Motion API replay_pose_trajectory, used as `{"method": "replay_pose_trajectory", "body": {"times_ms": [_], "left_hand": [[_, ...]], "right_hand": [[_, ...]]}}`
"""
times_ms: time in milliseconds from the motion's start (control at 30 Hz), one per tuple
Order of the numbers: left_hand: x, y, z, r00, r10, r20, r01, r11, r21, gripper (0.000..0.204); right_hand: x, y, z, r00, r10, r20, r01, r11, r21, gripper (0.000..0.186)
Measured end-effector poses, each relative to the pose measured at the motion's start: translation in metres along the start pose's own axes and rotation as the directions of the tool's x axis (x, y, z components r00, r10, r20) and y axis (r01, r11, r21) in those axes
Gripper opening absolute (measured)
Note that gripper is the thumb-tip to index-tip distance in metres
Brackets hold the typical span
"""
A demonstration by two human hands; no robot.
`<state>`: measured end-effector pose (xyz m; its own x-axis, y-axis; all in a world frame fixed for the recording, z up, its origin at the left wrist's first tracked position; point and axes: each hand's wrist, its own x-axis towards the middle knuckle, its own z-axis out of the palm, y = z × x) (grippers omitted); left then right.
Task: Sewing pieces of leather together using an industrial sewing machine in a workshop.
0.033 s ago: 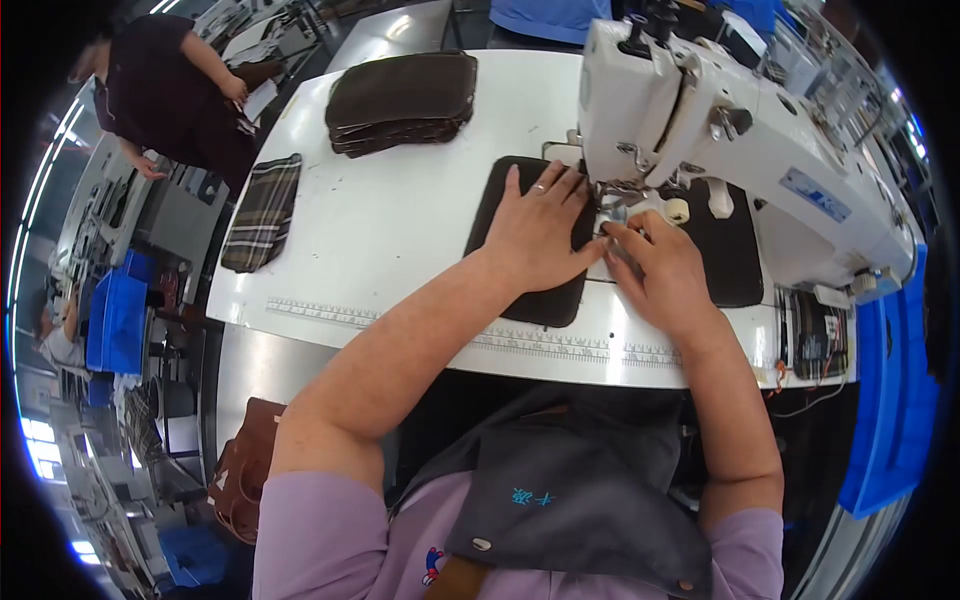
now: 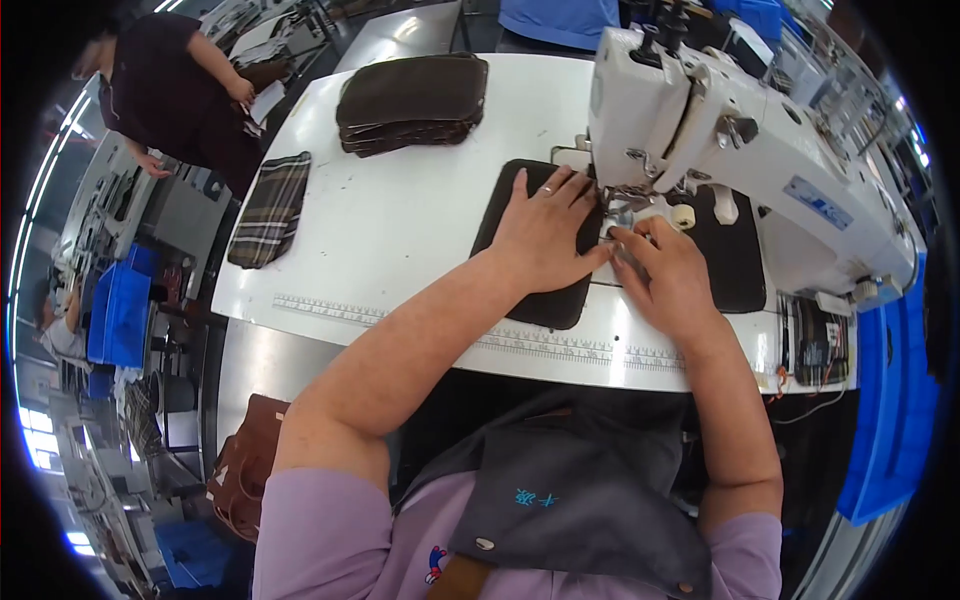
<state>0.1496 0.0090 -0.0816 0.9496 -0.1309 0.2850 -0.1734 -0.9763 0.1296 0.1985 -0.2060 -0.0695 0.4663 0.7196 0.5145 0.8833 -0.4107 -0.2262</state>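
Observation:
A dark brown, rounded fabric panel (image 2: 548, 308) lies on the white sewing table, left of the needle area. My left hand (image 2: 545, 235) rests flat on it with fingers spread, a ring on one finger. The white sewing machine (image 2: 700, 130) stands over the work, its presser foot area (image 2: 622, 205) just beyond my fingertips. My right hand (image 2: 672, 275) is closed, thumb and fingers bent together beside the presser foot; what they pinch is too small to make out. To its right lies another dark panel (image 2: 735, 265), partly hidden by the machine and my hand.
A stack of dark panels (image 2: 410, 95) sits at the back, with a plaid cloth piece (image 2: 270, 212) at the left edge. A printed ruler strip (image 2: 545, 347) runs along the front. Blue bins (image 2: 880, 400) stand at right. Another person (image 2: 165, 90) stands at far left.
The whole view has shifted slightly. Both hands keep nearly the same place and pose on the work.

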Motion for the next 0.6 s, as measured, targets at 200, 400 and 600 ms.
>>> {"method": "replay_pose_trajectory", "body": {"times_ms": [200,400,600], "left_hand": [[-0.037,-0.018,-0.05,0.968,0.1,0.229,-0.039,0.966,-0.255,0.074],[-0.14,-0.015,-0.083,0.945,0.309,0.105,-0.294,0.946,-0.137,0.075],[-0.184,-0.047,-0.117,0.923,0.265,0.278,-0.201,0.95,-0.24,0.055]], "right_hand": [[-0.001,-0.005,-0.004,0.999,0.041,0.03,-0.041,0.999,-0.011,0.032],[-0.003,-0.004,-0.006,0.995,0.083,0.064,-0.084,0.996,0.015,0.034],[-0.001,-0.006,-0.005,0.995,0.084,0.049,-0.086,0.996,0.034,0.033]]}}
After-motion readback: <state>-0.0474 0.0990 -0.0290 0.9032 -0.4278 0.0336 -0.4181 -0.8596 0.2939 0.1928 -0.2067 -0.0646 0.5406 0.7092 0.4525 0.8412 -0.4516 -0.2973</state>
